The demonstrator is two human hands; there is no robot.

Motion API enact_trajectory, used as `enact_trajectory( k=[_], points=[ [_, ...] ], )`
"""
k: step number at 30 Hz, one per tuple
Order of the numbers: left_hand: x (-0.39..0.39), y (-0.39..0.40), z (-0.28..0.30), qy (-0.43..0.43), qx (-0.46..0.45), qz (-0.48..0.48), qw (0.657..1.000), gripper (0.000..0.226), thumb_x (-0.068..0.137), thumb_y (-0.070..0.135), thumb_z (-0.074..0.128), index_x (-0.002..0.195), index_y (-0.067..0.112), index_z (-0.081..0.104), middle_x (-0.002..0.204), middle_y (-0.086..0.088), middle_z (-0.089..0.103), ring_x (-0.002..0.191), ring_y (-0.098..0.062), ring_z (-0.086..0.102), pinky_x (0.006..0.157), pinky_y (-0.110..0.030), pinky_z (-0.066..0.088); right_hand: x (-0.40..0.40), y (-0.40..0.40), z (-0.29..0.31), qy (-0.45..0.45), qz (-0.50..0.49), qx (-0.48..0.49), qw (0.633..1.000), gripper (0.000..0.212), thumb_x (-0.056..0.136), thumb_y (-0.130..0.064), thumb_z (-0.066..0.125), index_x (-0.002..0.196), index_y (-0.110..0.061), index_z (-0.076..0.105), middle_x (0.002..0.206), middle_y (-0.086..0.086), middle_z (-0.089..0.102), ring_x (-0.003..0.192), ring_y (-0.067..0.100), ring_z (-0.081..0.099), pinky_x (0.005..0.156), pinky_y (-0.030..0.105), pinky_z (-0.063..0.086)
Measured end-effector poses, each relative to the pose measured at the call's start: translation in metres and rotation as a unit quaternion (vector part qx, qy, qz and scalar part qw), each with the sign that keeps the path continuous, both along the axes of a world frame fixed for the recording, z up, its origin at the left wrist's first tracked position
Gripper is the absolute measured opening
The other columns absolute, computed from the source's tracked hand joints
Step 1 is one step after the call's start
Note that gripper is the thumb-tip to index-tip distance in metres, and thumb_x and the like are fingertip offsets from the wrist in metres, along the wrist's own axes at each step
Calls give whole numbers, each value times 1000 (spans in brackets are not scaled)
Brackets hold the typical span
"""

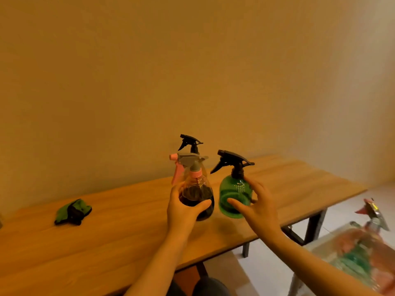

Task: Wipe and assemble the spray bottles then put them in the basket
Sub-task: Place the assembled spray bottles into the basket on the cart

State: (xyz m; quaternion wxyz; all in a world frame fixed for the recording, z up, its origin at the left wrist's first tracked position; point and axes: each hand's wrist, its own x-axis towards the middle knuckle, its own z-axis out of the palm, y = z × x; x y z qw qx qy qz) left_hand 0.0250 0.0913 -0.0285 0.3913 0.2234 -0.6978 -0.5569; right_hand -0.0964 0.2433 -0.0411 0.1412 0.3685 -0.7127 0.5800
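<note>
My left hand (185,207) grips a clear, dark-bottomed spray bottle (197,189) with a grey and pink trigger head, standing on the wooden table (106,231). Right of it stands a green spray bottle (233,195) with a black trigger head. My right hand (257,207) is spread open around its right side, fingers at its body, not closed on it. Behind the clear bottle, a third bottle with a black trigger head (190,143) is mostly hidden. A green and black cloth (73,212) lies at the table's left.
A basket (361,253) at the lower right, off the table's end, holds several blurred spray bottles in pink and green. The wall stands close behind the table. Black table legs and a pale floor show beneath the right end.
</note>
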Motion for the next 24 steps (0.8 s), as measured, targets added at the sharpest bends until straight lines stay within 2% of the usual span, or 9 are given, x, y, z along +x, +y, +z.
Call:
enact_trajectory(
  k=[3,7,11,14,16,20,22,24],
  points=[
    [-8,26,1,7,-2,-32,999,73,60,13,88,120,30,51,120,8,56,111,-13,52,76,-17,43,-3,35,11,-3,-27,-5,1000,67,66,-49,77,127,-37,50,119,-12,53,110,8,53,82,36,57],
    [-25,65,1,6,2,-77,997,77,60,16,88,126,24,50,125,2,57,117,-20,53,87,-28,48,-3,82,25,10,-66,-14,998,63,70,-34,81,124,-35,49,119,-5,56,108,6,54,81,24,55],
    [-36,112,9,15,-9,-137,990,73,65,12,84,127,21,47,127,1,55,114,-15,50,73,-11,43,3,128,33,13,-112,-20,993,65,72,-32,79,129,-25,51,123,-4,56,107,3,54,79,19,55],
    [-44,144,12,23,-10,-185,982,72,66,12,84,127,21,46,124,2,56,109,-12,50,68,-9,42,13,166,38,21,-157,-27,987,61,72,-28,80,126,-24,53,117,-9,54,105,3,52,79,17,53],
    [-48,164,12,26,-9,-215,976,73,65,13,85,127,20,47,122,2,57,107,-13,53,71,-10,43,19,193,39,25,-189,-26,981,60,72,-29,80,125,-29,51,116,-10,53,106,5,52,81,19,52],
    [-52,205,16,34,3,-285,958,68,66,12,84,121,25,46,112,9,56,93,2,53,62,-3,45,30,243,35,9,-245,-14,969,65,69,-37,80,128,-27,52,122,-2,56,111,12,53,88,35,54],
    [-54,226,18,35,9,-311,950,70,64,14,85,120,28,46,112,9,56,95,-1,54,69,-9,47,36,266,35,11,-268,-5,963,65,68,-39,80,127,-30,52,121,-2,57,109,11,54,88,38,54],
    [-55,246,19,32,14,-334,942,72,63,15,86,123,26,46,115,6,57,100,-8,56,80,-20,50,41,288,35,12,-291,1,957,65,69,-36,80,127,-29,52,120,-2,57,107,9,54,86,38,55]
  ],
)
